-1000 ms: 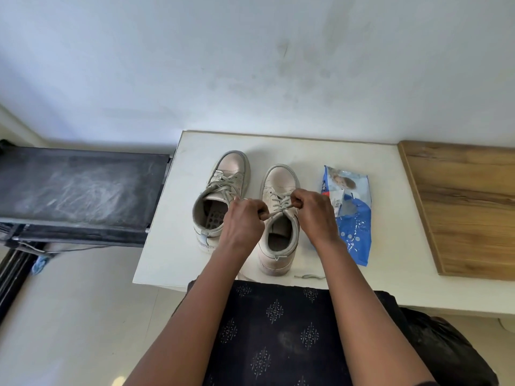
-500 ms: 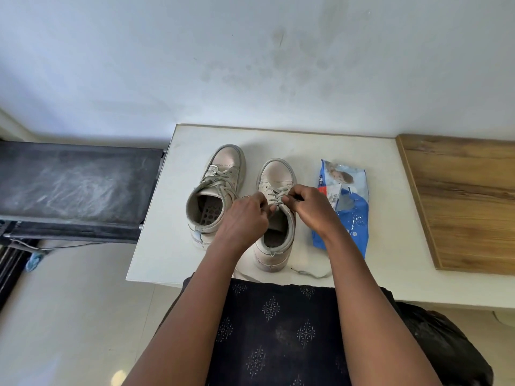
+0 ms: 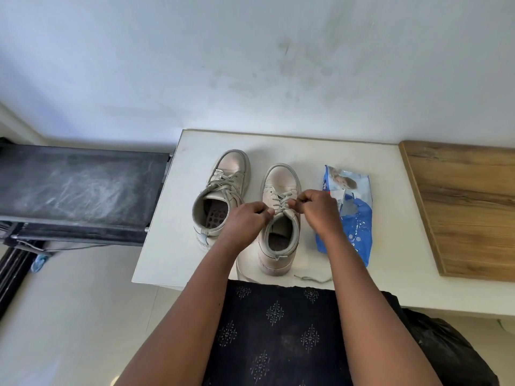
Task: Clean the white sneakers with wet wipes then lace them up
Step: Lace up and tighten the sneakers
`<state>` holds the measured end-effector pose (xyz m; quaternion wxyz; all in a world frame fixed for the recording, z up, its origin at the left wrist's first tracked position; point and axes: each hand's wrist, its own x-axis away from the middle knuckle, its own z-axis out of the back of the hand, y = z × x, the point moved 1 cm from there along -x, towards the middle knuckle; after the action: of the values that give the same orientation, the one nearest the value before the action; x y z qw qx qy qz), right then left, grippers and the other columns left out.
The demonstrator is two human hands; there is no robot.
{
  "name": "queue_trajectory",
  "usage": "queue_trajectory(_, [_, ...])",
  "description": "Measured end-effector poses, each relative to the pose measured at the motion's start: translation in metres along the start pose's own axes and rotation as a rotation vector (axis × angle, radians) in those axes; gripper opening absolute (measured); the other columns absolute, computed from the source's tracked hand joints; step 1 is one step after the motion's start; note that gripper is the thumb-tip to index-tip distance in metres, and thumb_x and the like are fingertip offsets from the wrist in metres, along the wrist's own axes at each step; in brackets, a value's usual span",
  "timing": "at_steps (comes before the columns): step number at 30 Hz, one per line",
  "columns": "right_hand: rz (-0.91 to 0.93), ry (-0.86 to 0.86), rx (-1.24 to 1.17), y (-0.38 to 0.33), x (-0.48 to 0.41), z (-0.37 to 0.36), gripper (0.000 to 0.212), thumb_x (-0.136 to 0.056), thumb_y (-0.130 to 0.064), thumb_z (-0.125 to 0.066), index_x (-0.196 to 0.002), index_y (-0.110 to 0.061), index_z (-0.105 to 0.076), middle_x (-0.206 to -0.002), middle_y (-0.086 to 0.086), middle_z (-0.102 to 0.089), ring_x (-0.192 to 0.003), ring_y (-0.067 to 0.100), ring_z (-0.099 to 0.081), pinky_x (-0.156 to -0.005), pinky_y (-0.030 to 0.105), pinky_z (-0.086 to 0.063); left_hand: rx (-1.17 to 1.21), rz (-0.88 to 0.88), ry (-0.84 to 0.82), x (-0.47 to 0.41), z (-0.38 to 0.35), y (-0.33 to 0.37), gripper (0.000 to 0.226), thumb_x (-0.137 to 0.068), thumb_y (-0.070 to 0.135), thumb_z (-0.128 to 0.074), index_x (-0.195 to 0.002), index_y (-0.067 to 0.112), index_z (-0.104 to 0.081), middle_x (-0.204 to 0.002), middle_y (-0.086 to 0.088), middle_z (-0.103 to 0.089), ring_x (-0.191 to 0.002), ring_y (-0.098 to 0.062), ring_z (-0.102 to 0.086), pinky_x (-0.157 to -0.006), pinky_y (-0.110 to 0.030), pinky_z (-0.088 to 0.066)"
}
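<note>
1. We note a white desk [image 3: 390,246] in mid-frame, set against a pale wall.
2. Two white sneakers stand on it side by side, toes toward the top of the frame. The laced sneaker [image 3: 231,174] is left of centre and the centre sneaker [image 3: 281,179] is just beside it, heel near the desk's lower edge.
3. The left hand [image 3: 245,221] reaches up from the lower frame. Its grip is drawn in, with thumb and forefinger pinching the lace [image 3: 280,200] at the centre sneaker's left side, near the collar.
4. The right hand [image 3: 317,210] is on the opposite side of the same shoe. Its fingers are curled and its grip pinches the lace from the right.
5. The lace runs criss-cross over the tongue between the two hands. We cannot tell if a knot has formed.
6. A loose lace end [image 3: 312,279] lies on the desk, lower right of the centre sneaker's heel.
7. A blue wet wipes pack [image 3: 358,227] lies flat to the right of that shoe, partly hidden by the right wrist.
8. A wooden board [image 3: 468,207] is at the right edge, a dark panel [image 3: 78,188] is at the left, and a dark patterned garment [image 3: 278,324] is at bottom centre.
</note>
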<state>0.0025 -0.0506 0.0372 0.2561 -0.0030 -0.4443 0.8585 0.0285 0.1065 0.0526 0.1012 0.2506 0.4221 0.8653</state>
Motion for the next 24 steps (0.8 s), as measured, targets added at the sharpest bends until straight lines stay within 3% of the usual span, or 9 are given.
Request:
queue_trajectory(3, [-0.109,-0.135,-0.007,0.009,0.000,0.018,0.032,-0.084,-0.032,-0.067,-0.060,-0.012,-0.060,-0.055,-0.003,-0.050,-0.060,0.013,-0.046,-0.053,0.023,-0.033,0.322,0.057,0.013,-0.002,-0.003,0.001,0.031,-0.096,0.029,-0.049,-0.067,0.019,-0.056,-0.066,0.002,-0.051,-0.067,-0.015,-0.046,-0.066,-0.026,-0.036])
queue_trajectory(5, [-0.180,-0.228,-0.055,0.011,0.004,0.023,0.039,-0.087,-0.034,-0.063,-0.056,-0.011,-0.055,-0.051,0.000,-0.042,-0.051,0.013,-0.037,-0.050,0.024,-0.028,0.591,0.084,0.055,-0.006,-0.005,0.002,0.030,-0.098,0.027,-0.046,-0.076,0.014,-0.061,-0.070,0.000,-0.054,-0.068,-0.011,-0.049,-0.069,-0.022,-0.038])
queue_trajectory(8, [-0.231,-0.321,-0.467,0.010,0.008,0.028,0.038,-0.092,-0.026,-0.056,-0.059,-0.009,-0.049,-0.046,-0.001,-0.034,-0.050,0.014,-0.031,-0.049,0.025,-0.027,0.885,0.104,0.069,-0.013,-0.005,0.005,0.037,-0.101,0.022,-0.040,-0.076,0.009,-0.063,-0.072,0.000,-0.066,-0.074,-0.014,-0.058,-0.077,-0.026,-0.043])
queue_trajectory(10, [-0.239,-0.329,-0.753,0.008,0.008,0.035,0.032,-0.093,-0.017,-0.051,-0.063,-0.008,-0.053,-0.046,-0.002,-0.041,-0.053,0.015,-0.039,-0.052,0.026,-0.033,0.975,0.101,0.036,-0.013,-0.003,0.010,0.039,-0.102,0.021,-0.036,-0.071,0.010,-0.057,-0.084,-0.006,-0.070,-0.077,-0.019,-0.063,-0.070,-0.025,-0.049])
queue_trajectory(12, [-0.231,-0.343,-0.887,0.007,0.010,0.040,0.030,-0.093,-0.009,-0.048,-0.066,-0.010,-0.061,-0.054,-0.001,-0.052,-0.058,0.015,-0.049,-0.055,0.025,-0.039,1.030,0.093,0.001,-0.012,-0.002,0.014,0.036,-0.102,0.022,-0.034,-0.074,0.009,-0.052,-0.087,-0.010,-0.071,-0.074,-0.020,-0.065,-0.063,-0.022,-0.053])
queue_trajectory(16, [-0.205,-0.328,-1.010,0.003,0.012,0.039,0.012,-0.078,-0.013,-0.056,-0.070,-0.010,-0.064,-0.062,-0.001,-0.062,-0.066,0.014,-0.058,-0.062,0.026,-0.046,1.129,0.026,-0.071,-0.015,0.001,0.015,0.028,-0.101,0.016,-0.035,-0.082,0.010,-0.055,-0.092,-0.010,-0.072,-0.078,-0.021,-0.068,-0.075,-0.027,-0.055])
queue_trajectory(19, [-0.178,-0.272,-1.068,-0.003,0.010,0.036,0.015,-0.071,-0.013,-0.060,-0.061,-0.014,-0.072,-0.067,-0.002,-0.068,-0.070,0.010,-0.065,-0.069,0.025,-0.050,1.059,0.004,-0.111,-0.017,-0.001,0.016,0.024,-0.098,0.001,-0.035,-0.097,0.009,-0.058,-0.099,-0.008,-0.069,-0.084,-0.020,-0.066,-0.078,-0.026,-0.055])
queue_trajectory(24, [-0.078,-0.309,-1.016,-0.008,0.009,0.031,0.020,-0.067,-0.004,-0.061,-0.073,-0.015,-0.077,-0.082,-0.001,-0.073,-0.081,0.009,-0.067,-0.077,0.024,-0.052,0.910,0.024,-0.175,-0.020,-0.005,0.011,0.050,-0.092,-0.017,-0.032,-0.127,0.012,-0.051,-0.102,-0.011,-0.065,-0.090,-0.014,-0.064,-0.092,-0.027,-0.048])
